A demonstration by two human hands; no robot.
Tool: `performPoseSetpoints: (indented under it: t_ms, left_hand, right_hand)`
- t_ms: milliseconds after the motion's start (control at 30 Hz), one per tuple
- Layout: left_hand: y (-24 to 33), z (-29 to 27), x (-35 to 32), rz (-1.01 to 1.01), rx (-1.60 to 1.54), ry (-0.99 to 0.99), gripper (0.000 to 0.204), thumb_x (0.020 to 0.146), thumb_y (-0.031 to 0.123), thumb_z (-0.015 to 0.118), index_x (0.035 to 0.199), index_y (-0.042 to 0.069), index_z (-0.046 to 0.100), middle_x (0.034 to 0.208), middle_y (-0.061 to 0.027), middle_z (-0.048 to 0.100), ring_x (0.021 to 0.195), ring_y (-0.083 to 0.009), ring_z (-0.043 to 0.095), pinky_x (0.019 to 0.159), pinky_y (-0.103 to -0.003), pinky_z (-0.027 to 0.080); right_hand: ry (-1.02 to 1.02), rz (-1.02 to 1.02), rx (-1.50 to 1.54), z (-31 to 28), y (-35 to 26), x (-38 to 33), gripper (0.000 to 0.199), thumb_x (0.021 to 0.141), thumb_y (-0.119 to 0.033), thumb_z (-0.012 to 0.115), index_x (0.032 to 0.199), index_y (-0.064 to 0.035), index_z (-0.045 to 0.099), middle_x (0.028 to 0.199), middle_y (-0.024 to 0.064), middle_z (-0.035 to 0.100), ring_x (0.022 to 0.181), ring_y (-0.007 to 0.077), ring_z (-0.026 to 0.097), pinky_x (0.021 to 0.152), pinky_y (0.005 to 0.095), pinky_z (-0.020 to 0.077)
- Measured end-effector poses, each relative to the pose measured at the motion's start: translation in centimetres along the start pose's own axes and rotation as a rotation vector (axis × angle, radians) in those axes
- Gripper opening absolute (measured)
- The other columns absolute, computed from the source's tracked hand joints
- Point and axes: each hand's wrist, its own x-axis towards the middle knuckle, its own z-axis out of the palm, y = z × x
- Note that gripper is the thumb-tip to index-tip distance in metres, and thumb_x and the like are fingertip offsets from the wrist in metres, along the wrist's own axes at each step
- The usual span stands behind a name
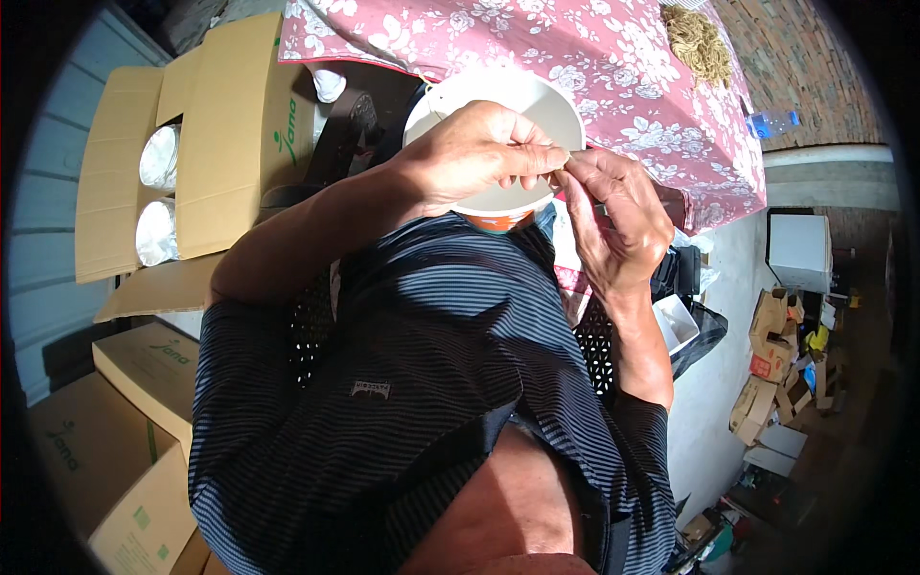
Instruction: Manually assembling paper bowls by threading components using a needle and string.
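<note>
Above a round white tub point(527, 84), my left hand point(484, 149) and my right hand point(618, 211) meet at their fingertips. Thumb and forefinger of each are pinched together, and the tips nearly touch. Whatever lies between them is too small to make out. The tub has a pale inside and an orange and green band on its outer wall; my left hand and forearm cover part of its opening. A thin light strand seems to hang at the tub's left rim.
A table with a pink floral cloth point(632, 105) stands ahead, bearing a bundle of tan fibre point(697, 43). An open cardboard box point(225, 125) at left holds clear-wrapped round packs point(158, 230). More cartons point(144, 374) sit lower left. Flattened boxes point(757, 402) lie far right.
</note>
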Motion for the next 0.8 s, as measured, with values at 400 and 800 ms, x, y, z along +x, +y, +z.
performPoseSetpoints:
  t_ms: [400, 800]
  left_hand:
    - [0.8, 0.0, -0.6, -0.060, -0.155, -0.057, 0.029, 0.099, 0.014, 0.071, 0.120, -0.006, 0.068, 0.106, -0.0095, 0.073, 0.098, -0.0128, 0.069, 0.090, -0.026, 0.055]
    - [0.0, -0.2, -0.4, -0.019, -0.172, -0.114, 0.027, 0.103, 0.016, 0.064, 0.120, -0.006, 0.068, 0.109, -0.0097, 0.074, 0.097, -0.0120, 0.067, 0.088, -0.027, 0.052]
  right_hand:
    - [-0.012, 0.306, 0.269, 0.5, 0.6, -0.9, 0.009, 0.091, 0.006, 0.072, 0.099, 0.0043, 0.067, 0.101, 0.0124, 0.071, 0.087, 0.0166, 0.070, 0.076, 0.0286, 0.0573]
    - [-0.021, 0.747, 0.840, -0.2, 0.7, -0.6, 0.010, 0.102, 0.001, 0.062, 0.107, 0.0077, 0.068, 0.113, 0.0123, 0.070, 0.085, 0.0145, 0.069, 0.080, 0.0283, 0.0577]
